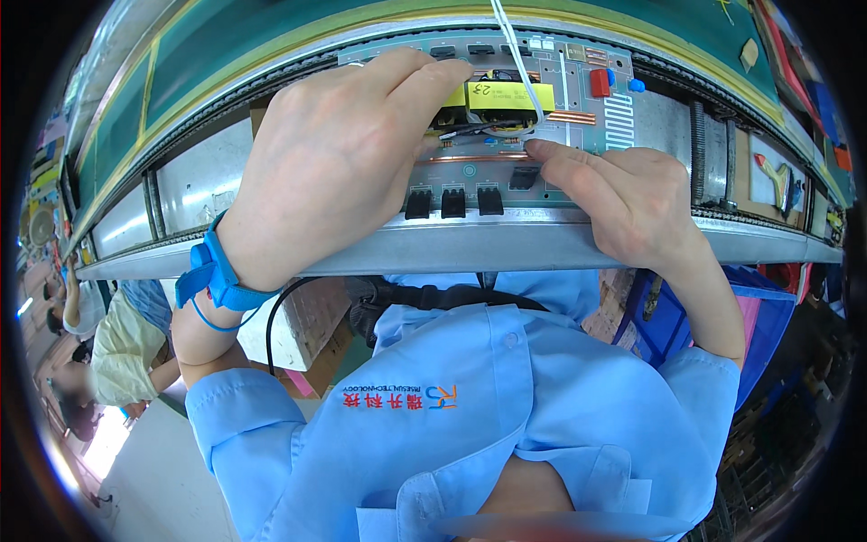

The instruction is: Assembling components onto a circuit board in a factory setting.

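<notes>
A circuit board (587, 194) lies across the metal rails in front of me. On it sits a transformer (511, 97) wrapped in yellow tape, with white wires (511, 41) rising from it. My left hand (348, 149) reaches over the board's left part, its fingers closed against the transformer's left side; its thumb is hidden. At the transformer's near right corner, my right hand (632, 194) has its index fingertip down on the board, beside the wires and small parts. Its other fingers are curled, and whatever they may hold is hidden. Several black components (453, 202) stand along the near edge.
A metal rail (452, 248) runs along my side of the board, with a chain track (208, 99) beyond. Red and blue components (601, 83) stand at the board's right. A blue wrist strap (217, 275) circles my left wrist. A blue bin (759, 334) stands low right; another person (131, 348) is at left.
</notes>
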{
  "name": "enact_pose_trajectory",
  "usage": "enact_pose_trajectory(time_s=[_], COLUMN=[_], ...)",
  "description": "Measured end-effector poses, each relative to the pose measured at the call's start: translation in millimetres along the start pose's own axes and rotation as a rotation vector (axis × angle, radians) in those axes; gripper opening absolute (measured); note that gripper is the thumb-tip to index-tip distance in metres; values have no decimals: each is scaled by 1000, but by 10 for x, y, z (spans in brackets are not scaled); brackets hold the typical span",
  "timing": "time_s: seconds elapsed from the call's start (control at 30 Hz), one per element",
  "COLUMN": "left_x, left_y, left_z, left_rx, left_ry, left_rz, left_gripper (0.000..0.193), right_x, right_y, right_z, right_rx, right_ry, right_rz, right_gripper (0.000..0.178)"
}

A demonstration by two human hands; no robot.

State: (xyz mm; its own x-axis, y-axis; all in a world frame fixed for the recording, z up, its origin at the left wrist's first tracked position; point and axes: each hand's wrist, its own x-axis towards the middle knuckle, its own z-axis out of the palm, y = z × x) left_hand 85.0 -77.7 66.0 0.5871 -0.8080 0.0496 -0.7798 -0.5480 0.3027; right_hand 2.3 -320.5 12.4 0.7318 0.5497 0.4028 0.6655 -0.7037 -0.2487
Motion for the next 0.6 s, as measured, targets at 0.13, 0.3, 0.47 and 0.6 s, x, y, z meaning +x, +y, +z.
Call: enact_pose_trajectory(time_s=[0.13, 0.3, 0.47, 0.6], left_x=[-22, -17, -31, -32], left_y=[-15, -22, -35, -50], left_z=[26, 35, 42, 55], left_rx=[0, 11, 9, 17], left_ry=[28, 22, 25, 29], left_rz=[8, 4, 3, 5], left_gripper=[55, 55, 55, 56], right_x=[29, 20, 81, 96], right_y=[32, 86, 83, 94], right_z=[-20, -26, -79, -93], right_rx=[-58, -24, -81, -103], right_ry=[-22, -33, -96, -121], right_rz=[-63, -44, -108, -148], right_gripper=[20, 21, 21, 21])
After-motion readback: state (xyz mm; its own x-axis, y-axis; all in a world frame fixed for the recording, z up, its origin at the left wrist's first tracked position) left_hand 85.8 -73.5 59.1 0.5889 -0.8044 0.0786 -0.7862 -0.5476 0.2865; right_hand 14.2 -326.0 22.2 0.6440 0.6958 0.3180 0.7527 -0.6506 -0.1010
